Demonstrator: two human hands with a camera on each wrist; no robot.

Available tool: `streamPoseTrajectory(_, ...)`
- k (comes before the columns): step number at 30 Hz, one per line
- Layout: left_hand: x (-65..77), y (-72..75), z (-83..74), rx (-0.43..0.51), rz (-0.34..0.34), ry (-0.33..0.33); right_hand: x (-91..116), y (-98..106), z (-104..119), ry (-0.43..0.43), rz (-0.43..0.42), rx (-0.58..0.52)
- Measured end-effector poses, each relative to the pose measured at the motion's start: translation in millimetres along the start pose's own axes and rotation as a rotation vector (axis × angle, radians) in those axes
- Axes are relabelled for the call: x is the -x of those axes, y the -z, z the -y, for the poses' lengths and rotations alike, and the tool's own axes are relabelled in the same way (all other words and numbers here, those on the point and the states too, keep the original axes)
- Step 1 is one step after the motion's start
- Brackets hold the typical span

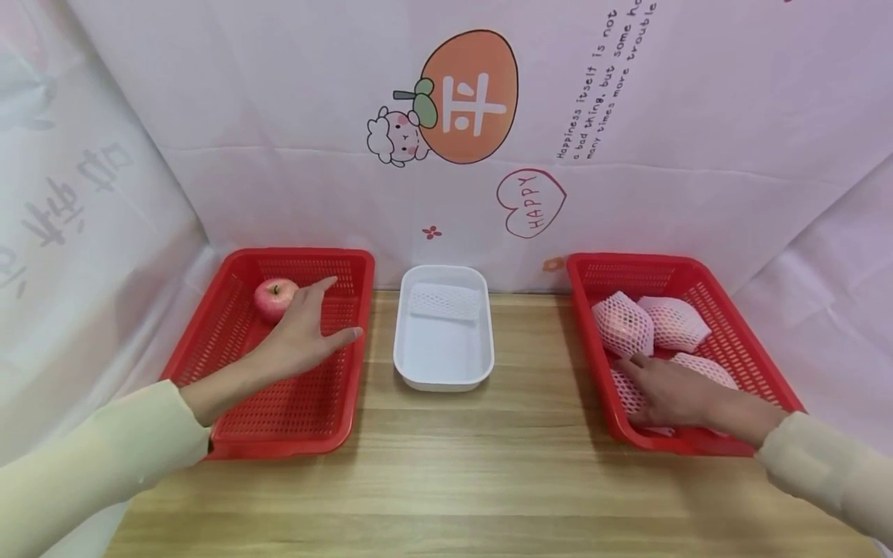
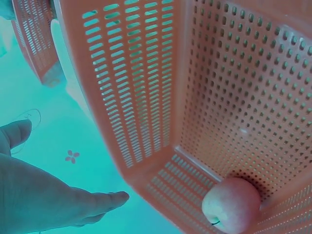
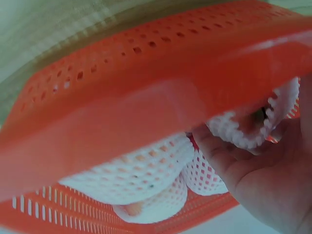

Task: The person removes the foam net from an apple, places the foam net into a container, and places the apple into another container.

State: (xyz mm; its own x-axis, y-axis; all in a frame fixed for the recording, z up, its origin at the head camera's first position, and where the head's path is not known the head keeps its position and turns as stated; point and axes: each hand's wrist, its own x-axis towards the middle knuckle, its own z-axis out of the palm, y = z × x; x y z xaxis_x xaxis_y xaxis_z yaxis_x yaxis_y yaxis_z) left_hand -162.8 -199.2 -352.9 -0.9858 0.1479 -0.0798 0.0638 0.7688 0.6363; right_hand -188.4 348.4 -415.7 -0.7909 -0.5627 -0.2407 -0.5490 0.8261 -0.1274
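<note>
My left hand (image 1: 303,329) hovers over the left red basket (image 1: 300,448), thumb and fingers spread, holding nothing. Just beyond it a bare pink-red apple (image 1: 268,301) sits on the basket's floor; the left wrist view shows the same apple (image 2: 231,207) with its stem, apart from the hand. Down inside the right red basket (image 1: 631,260), my right hand (image 1: 673,391) grips an apple in a white foam net (image 1: 625,394) at the near left corner. The net's open end (image 3: 231,130) shows the apple's stem hollow. Part of this apple is hidden by the hand and basket rim.
Several more net-wrapped apples (image 1: 624,325) lie around my right hand. Between the baskets a white plastic tray (image 1: 443,356) stands on the wooden table (image 1: 446,480), with a flattened foam net (image 1: 444,302) inside. A printed white cloth (image 1: 314,194) hangs behind.
</note>
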Motion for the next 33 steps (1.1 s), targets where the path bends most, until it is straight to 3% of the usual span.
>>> streamPoseTrajectory(7,5.9,-5.6,-3.7,0.000,0.023,-0.002,1,-5,1,0.032,-0.064,0.015)
streamPoseTrajectory(15,11.9,-10.6,-5.3,-0.022,0.050,-0.018,7,5,7,-0.009,-0.062,-0.018)
streamPoseTrajectory(23,16.8,-14.9,-7.3,-0.009,0.048,-0.056,14,40,14,-0.037,-0.110,-0.043)
streamPoseTrajectory(33,23.9,-18.7,-13.0,-0.016,0.063,-0.083,16,83,34,-0.016,-0.195,0.063)
